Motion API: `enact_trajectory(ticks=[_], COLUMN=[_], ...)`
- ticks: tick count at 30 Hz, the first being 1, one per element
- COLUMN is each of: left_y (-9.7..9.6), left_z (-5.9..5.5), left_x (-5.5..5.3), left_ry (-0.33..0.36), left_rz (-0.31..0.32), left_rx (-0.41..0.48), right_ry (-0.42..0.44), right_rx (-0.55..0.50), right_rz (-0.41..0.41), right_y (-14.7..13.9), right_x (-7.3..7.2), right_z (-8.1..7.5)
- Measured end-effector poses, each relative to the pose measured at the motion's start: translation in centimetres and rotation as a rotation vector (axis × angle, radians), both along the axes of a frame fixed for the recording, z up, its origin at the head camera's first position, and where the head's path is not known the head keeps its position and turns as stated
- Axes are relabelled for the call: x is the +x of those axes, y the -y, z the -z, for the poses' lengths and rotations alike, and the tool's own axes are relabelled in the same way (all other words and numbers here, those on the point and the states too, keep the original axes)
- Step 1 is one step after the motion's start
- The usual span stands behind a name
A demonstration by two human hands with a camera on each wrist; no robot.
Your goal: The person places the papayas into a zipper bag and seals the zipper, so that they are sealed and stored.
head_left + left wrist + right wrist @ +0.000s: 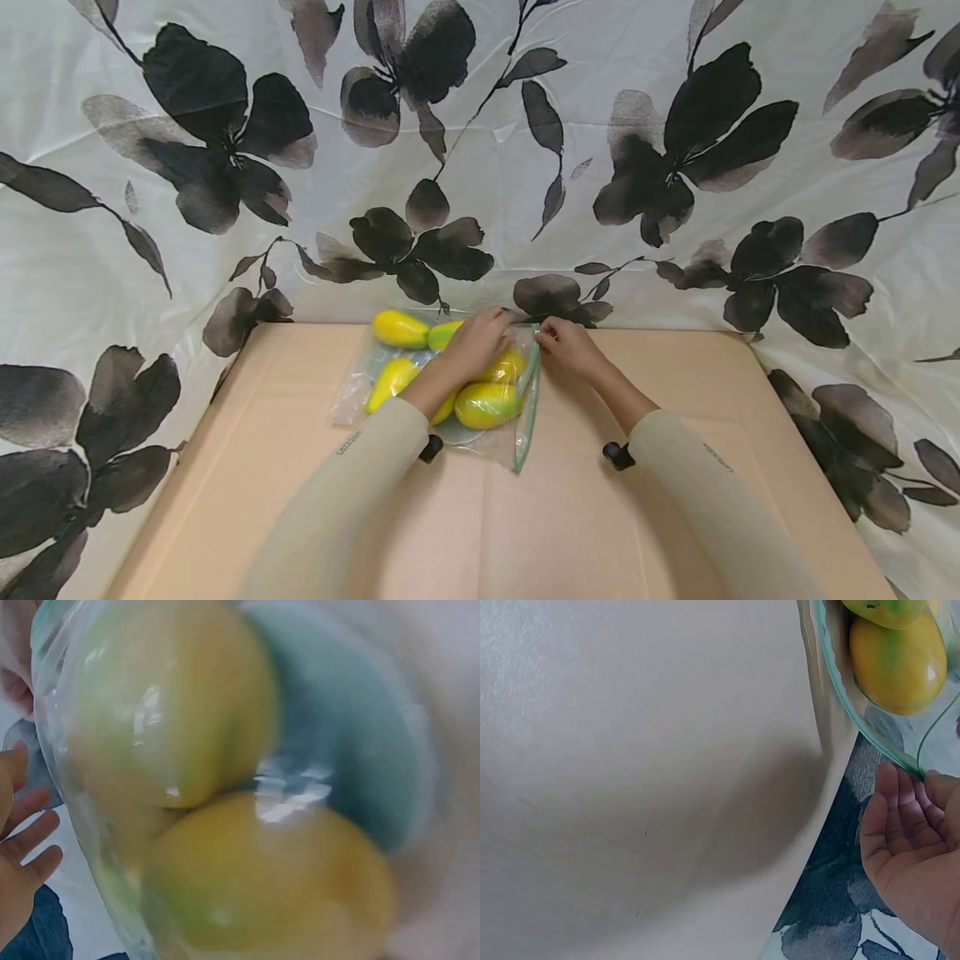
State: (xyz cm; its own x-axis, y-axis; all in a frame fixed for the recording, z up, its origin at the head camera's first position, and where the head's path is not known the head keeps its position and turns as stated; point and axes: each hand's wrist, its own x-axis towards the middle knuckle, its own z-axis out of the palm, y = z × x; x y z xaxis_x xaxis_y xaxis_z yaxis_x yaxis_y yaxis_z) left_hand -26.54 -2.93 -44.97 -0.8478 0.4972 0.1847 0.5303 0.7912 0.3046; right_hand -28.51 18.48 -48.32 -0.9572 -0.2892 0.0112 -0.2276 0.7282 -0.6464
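Note:
A clear zip bag [348, 407] with a green zip edge [531, 408] lies at the table's far side. Inside are several yellow-green, papaya-like fruits [487, 406] and a round blue-green thing [360, 742], partly hidden beneath them. My left hand [476, 343] reaches over the bag's far right part; its fingers look extended and spread in the left wrist view. At the far corner of the bag's mouth, my right hand [915, 847] pinches the green edge between thumb and fingertips. The mouth gapes in the right wrist view.
The tan tabletop [600, 533] ends just behind the bag, where a white cloth with dark flowers [412, 250] hangs. The same cloth shows along both sides of the table.

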Motion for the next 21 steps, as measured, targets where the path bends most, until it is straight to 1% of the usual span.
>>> enact_trajectory(ticks=[2,4,7,11,14,18,21], left_y=[-0.3,-0.7,-1.3,-1.9,-2.3,-2.9,-3.2], left_z=[0.0,0.0,0.1,0.0,0.1,0.2,0.4], left_x=[-0.9,-1.8,-2.9,-3.8,-4.3,-4.8,-5.0], left_ry=[0.028,0.059,0.121,0.184,0.194,0.186,0.186], left_rz=[-0.005,-0.002,-0.006,-0.012,0.003,0.03,0.045], left_rx=[0.022,0.061,0.112,0.139,0.128,0.101,0.092], right_ry=[-0.006,-0.002,0.002,0.003,-0.018,-0.049,-0.051], right_rx=[-0.002,-0.003,-0.006,-0.01,-0.011,-0.012,-0.009], right_rz=[0.001,0.005,0.007,0.005,-0.004,-0.012,-0.012], right_y=[0.1,0.2,0.3,0.2,0.3,0.3,0.3], right_x=[-0.1,-0.1,-0.1,-0.1,-0.2,-0.2,-0.2], right_z=[0.0,0.0,0.1,0.0,0.0,-0.2,-0.2])
